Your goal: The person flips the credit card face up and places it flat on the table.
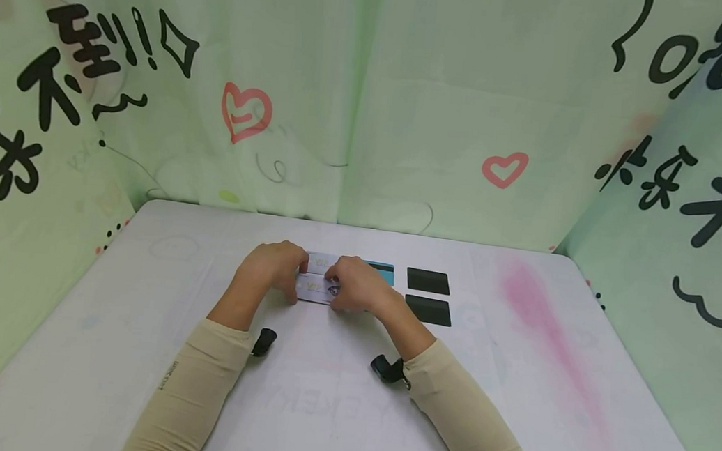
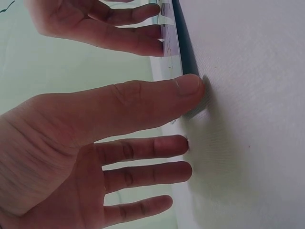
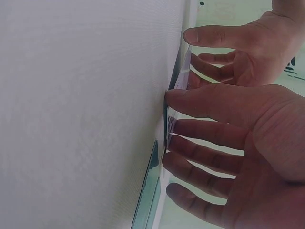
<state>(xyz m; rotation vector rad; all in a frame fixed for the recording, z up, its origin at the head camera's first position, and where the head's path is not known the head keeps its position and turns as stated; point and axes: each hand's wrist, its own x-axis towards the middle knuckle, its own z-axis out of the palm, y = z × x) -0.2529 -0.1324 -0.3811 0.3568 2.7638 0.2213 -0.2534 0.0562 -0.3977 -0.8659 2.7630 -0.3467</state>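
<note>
Two white printed cards lie edge to edge in the head view, a far card [image 1: 321, 261] and a near card [image 1: 312, 288]. At the left end of the near card, my left hand [image 1: 276, 268] holds it, thumb [image 2: 188, 86] low against its near edge. My right hand [image 1: 359, 285] grips the same card further right, its thumb [image 3: 176, 100] at the near edge and the fingers over the far side, hiding the card's right part. Under the card's near edge a dark strip shows in both wrist views. A blue card [image 1: 385, 273] with a black stripe sticks out beyond the right hand.
Two black cards [image 1: 428, 280] lie one in front of the other to the right. All of it rests on a white-covered table [image 1: 323, 404] with a pink smear on its right side. A printed green curtain [image 1: 406, 117] stands around the back and sides.
</note>
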